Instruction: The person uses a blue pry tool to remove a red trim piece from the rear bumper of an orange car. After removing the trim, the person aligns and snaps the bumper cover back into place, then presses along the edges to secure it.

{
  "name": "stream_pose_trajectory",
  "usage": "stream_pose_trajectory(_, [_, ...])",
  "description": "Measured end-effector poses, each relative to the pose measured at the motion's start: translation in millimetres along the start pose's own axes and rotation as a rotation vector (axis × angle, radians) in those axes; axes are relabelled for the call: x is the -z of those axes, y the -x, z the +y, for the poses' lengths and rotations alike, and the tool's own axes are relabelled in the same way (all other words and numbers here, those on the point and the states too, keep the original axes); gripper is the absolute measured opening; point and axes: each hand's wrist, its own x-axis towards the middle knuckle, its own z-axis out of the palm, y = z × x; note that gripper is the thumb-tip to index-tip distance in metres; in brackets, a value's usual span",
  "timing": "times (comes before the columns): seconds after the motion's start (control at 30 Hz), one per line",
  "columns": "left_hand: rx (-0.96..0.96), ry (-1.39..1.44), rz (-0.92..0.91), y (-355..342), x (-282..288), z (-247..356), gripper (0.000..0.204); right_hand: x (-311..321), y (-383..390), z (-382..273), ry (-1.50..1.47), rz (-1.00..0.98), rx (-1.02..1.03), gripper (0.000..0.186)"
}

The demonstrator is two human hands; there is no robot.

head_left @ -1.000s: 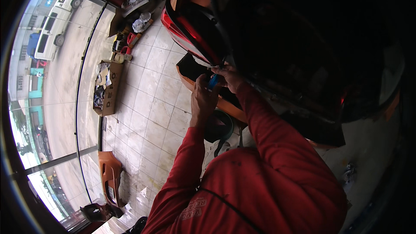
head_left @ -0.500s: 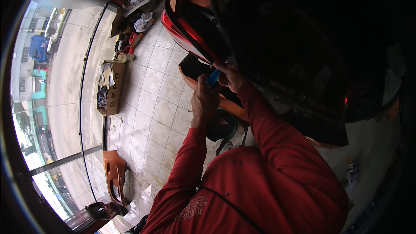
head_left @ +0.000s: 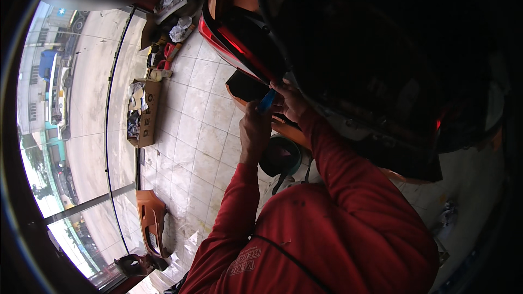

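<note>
My left hand [head_left: 254,132] is closed around a short blue handle [head_left: 266,100], which looks like that of a screwdriver. It points up at the lower tip of a red and clear car tail light [head_left: 231,49]. Close beside it, my right hand [head_left: 292,99] has its fingers curled together near that tip, where the dark body opening begins. What sits between those fingers is hidden. An orange bumper panel [head_left: 236,96] with a dark inner side lies below the lamp, partly behind my hands.
Below my hands stands a dark green bucket [head_left: 280,155] on the tiled floor [head_left: 188,147]. Leftward are a cardboard box [head_left: 146,122] of scraps, an orange trim panel [head_left: 151,218] and red-handled items [head_left: 170,51]. Glass along the left faces a street. The dark vehicle body fills the upper right.
The view has shifted slightly. Both hands stay at the lamp's lower tip, with the blue handle tilted a little differently. Outside, a vehicle has moved along the street.
</note>
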Motion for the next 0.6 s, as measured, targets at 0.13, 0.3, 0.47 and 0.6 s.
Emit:
stream_pose_trajectory(0.13, [0.349, 0.109, -0.197, -5.4, 7.4, 7.0, 0.044, 7.9, -1.5, -1.8, -0.232, -0.035, 0.033, 0.025])
stream_pose_trajectory(0.3, [0.202, 0.035, -0.137, -1.9, -1.2, -18.0, 0.047, 21.1, -33.6, 11.0, -0.335, 0.091, 0.033, 0.021])
stream_pose_trajectory(0.47, [0.197, 0.060, -0.071, -5.8, -3.1, -13.0, 0.045, 29.9, -60.5, 24.0, -0.501, 0.168, 0.137, 0.019])
stream_pose_trajectory(0.6, [0.261, 0.078, -0.070, -5.7, 1.9, -9.9, 0.044, 32.3, -74.3, 36.8, -0.592, 0.154, 0.167, 0.023])
